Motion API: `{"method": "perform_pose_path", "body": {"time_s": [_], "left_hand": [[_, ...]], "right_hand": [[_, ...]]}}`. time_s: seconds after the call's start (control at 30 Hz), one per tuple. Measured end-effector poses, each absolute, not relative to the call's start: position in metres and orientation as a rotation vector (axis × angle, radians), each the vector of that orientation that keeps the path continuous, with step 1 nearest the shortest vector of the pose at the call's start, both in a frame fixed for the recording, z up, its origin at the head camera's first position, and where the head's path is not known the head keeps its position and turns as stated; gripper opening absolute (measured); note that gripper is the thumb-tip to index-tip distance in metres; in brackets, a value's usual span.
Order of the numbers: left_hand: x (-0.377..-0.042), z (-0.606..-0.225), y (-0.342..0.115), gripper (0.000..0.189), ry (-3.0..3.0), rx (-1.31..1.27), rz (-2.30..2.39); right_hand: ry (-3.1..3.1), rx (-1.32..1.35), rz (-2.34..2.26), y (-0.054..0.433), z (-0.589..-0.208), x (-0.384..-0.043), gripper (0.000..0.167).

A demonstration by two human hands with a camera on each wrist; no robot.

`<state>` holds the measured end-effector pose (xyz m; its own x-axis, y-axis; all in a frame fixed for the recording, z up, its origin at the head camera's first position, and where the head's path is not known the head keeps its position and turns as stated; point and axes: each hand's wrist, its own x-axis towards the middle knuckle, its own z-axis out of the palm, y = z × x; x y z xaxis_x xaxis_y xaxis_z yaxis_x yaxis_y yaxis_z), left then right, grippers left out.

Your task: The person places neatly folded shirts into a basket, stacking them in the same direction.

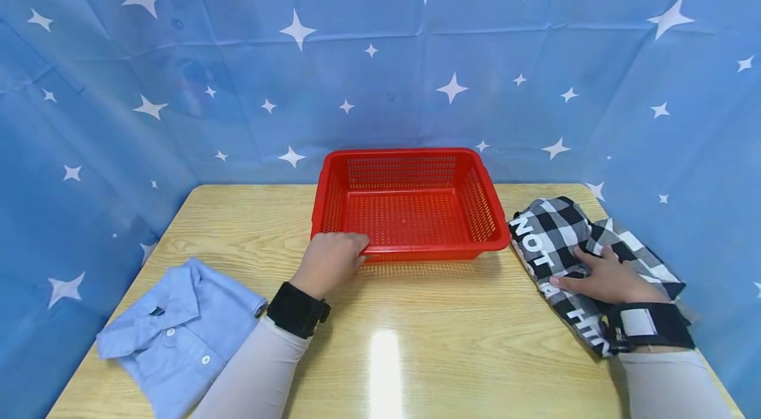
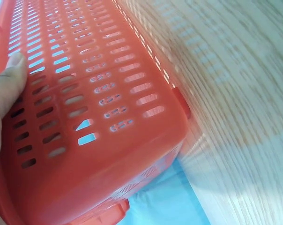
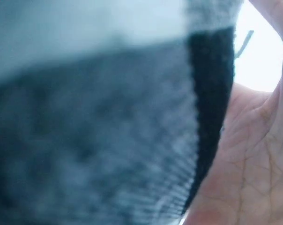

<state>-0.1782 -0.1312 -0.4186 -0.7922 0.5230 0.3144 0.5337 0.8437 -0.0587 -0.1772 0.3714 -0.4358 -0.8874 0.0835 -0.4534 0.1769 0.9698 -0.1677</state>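
Note:
A red plastic basket (image 1: 404,249) with slotted walls sits at the back middle of the table. My left hand (image 1: 334,260) grips its near left rim, the thumb (image 2: 12,77) lying against the slotted outer wall in the left wrist view. On the right lies a black-and-white checked shirt (image 1: 559,227) with white lettering, folded loosely. My right hand (image 1: 612,279) holds its cloth near the middle. Close, blurred fabric (image 3: 99,126) covers most of the right wrist view and hides the fingertips; part of the palm shows beside it.
A folded light blue buttoned shirt (image 1: 196,326) lies at the left of the wooden table (image 1: 452,340). Behind and at both sides hangs a blue curtain (image 1: 380,102) with white stars, close to the table's back edge.

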Motion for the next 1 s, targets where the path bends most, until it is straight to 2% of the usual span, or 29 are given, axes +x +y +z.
{"method": "perform_pose_path", "body": {"time_s": [0.1, 0.43, 1.0], "left_hand": [[-0.178, -0.42, -0.13, 0.022, -2.697, -0.783, -0.053], [-0.18, -0.421, -0.131, 0.022, -2.714, -0.782, -0.069], [-0.181, -0.421, -0.131, 0.018, -2.783, -0.721, -0.166]], "right_hand": [[2.665, 0.139, -0.271, 0.373, -0.437, -0.171, 0.126], [2.785, -0.136, -0.227, 0.374, -0.442, -0.14, 0.108], [2.704, -0.298, -0.22, 0.336, -0.438, -0.085, 0.11]]}}
